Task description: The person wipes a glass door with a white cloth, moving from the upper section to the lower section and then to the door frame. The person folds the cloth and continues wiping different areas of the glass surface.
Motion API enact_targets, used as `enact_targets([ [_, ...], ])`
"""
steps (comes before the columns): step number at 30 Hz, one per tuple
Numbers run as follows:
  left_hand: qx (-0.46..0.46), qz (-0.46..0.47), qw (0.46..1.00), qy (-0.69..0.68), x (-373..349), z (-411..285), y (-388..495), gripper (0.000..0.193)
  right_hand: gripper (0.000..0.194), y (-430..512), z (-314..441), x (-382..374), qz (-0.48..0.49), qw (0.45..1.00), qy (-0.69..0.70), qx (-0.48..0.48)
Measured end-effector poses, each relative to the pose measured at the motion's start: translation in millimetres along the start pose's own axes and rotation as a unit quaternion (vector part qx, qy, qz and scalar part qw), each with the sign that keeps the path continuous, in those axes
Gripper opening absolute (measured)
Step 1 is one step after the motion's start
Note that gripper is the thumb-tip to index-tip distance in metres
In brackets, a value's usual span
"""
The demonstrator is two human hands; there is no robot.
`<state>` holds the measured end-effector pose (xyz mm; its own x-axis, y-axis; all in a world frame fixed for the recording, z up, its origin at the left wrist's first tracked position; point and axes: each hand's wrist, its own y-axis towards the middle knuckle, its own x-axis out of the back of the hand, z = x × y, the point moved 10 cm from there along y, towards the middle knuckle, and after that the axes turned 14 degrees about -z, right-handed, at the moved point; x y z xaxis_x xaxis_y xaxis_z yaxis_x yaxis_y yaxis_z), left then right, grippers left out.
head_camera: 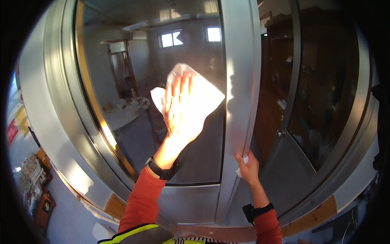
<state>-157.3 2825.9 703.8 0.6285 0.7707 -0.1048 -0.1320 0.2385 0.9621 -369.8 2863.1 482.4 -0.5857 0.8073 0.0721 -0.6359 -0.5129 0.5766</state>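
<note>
My left hand (179,103) lies spread on a white cloth (208,96), holding it against the dark glass pane (195,152) of a metal-framed door. Strong sunlight washes out much of the hand and cloth. Lower down to the right, my right hand (250,167) grips the edge of the door's metal stile (239,106), thumb on the near side. A small piece of white cloth or paper (239,172) shows between that hand and the stile.
Right of the stile stands a second glazed metal panel (326,91) with a round knob (281,133). A wooden strip (310,218) runs low by the frame. At lower left are a pale pipe (94,212), a white container (102,231) and a heap of mixed items (32,180).
</note>
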Motion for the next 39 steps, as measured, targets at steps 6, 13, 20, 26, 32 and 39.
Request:
enact_targets([
  [6, -0.058, 0.009, 0.998, -0.035, 5, -20, 17, 0.046, 0.047, -7, 6, 4, -0.011, 1.0, 0.021, 0.02],
  [13, -0.134, -0.042, 0.99, -0.009, -19, -18, 108, 0.058, 0.045, -10, 0, 6, -0.033, 0.999, 0.011, 0.022],
  [20, -0.196, -0.133, 0.971, 0.024, -35, 28, 211, 0.059, 0.04, -11, -3, 6, -0.057, 0.997, 0.033, 0.03],
  [26, -0.101, -0.121, 0.983, 0.088, -13, 191, 279, 0.062, 0.048, -12, -12, 4, -0.058, 0.996, 0.066, -0.015],
  [32, 0.094, -0.14, 0.973, 0.155, 37, 376, 296, 0.067, 0.053, -18, -9, 8, -0.079, 0.992, 0.092, -0.038],
  [39, 0.172, -0.125, 0.965, 0.151, 23, 383, 349, 0.066, 0.051, -31, 0, 16, -0.101, 0.991, 0.081, -0.039],
])
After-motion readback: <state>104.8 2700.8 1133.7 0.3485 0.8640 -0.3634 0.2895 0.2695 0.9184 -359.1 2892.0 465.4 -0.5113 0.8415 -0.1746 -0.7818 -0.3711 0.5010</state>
